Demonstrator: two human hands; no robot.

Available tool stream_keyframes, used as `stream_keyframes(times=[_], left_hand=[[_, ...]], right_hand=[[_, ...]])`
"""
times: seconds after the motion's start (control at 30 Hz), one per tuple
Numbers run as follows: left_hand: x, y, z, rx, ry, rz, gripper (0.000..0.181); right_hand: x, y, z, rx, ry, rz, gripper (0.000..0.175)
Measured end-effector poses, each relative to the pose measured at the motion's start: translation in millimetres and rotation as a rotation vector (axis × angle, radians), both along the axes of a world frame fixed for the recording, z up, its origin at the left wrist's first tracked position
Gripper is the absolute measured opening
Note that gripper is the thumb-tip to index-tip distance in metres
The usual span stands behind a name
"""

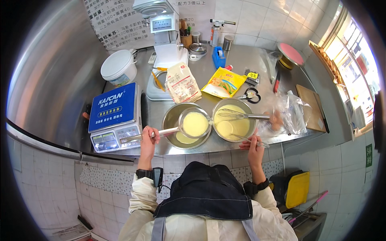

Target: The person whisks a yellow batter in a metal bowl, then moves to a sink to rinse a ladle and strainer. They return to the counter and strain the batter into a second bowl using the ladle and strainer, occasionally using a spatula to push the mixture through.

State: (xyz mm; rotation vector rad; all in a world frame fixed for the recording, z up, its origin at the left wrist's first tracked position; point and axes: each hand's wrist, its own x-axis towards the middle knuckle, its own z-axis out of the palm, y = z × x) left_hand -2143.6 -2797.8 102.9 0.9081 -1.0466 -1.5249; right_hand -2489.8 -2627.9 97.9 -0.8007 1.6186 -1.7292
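Note:
My left hand (149, 137) grips the metal handle of a round strainer (195, 124). Pale yellow liquid fills the strainer, which sits over the left stainless steel bowl (169, 116); more of that liquid shows at the bowl's bottom. In my right hand (254, 144) is the thin handle of a metal ladle (241, 137), its round head apparently dipped in the right steel bowl (252, 116). This bowl holds yellow liquid (241, 128). A wire whisk (245, 115) rests across it, head inside and handle over the right rim. The strainer's far end meets the rim between both bowls.
A blue-topped digital scale (114, 105) stands left, near a white lidded bucket (119, 67). Behind the bowls are a flour bag (183, 82), a yellow packet (224, 82) and black-handled scissors (251, 95). Rightward are eggs in a plastic bag (276, 120), a red-handled knife (276, 82) and a cutting board (310, 105).

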Motion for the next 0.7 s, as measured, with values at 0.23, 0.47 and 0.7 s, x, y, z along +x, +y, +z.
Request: stream_keyframes(times=[0.23,0.47,0.7], left_hand=[[0.7,-0.7,-2.5,-0.018,0.028,-0.016,0.033],[-0.2,0.2,-0.8,-0.011,0.024,0.005,0.033],[-1.2,1.0,-1.3,-0.012,0.036,0.015,0.033]], right_hand=[[-1.0,-1.8,2.6,-0.032,0.064,0.017,0.025],[-1.7,-2.7,5.4,-0.047,0.075,0.014,0.025],[-2.4,-2.7,7.0,-0.057,0.068,0.000,0.024]])
